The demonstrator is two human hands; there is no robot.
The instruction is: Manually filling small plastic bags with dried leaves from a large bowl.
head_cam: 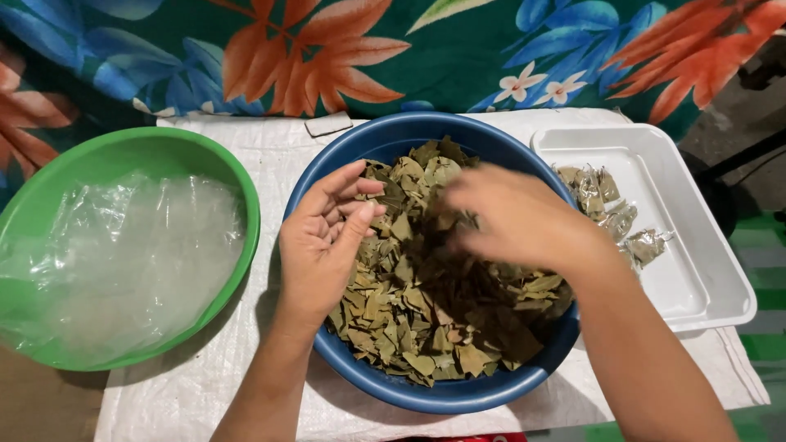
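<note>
the left hand (323,237) lies open, palm up, over the dried leaves (426,303) in the blue basin (442,391), while the blurred right hand (512,217), grip unclear, seems mid-gathering; next, a careful pinch of leaves.

White woven sheet (270,155) over a tropical floral cloth (426,57), dark floor (737,123) at right.

Both hands, left (323,237), right (516,217), over dried leaves (426,327) in blue basin (442,397).
</note>
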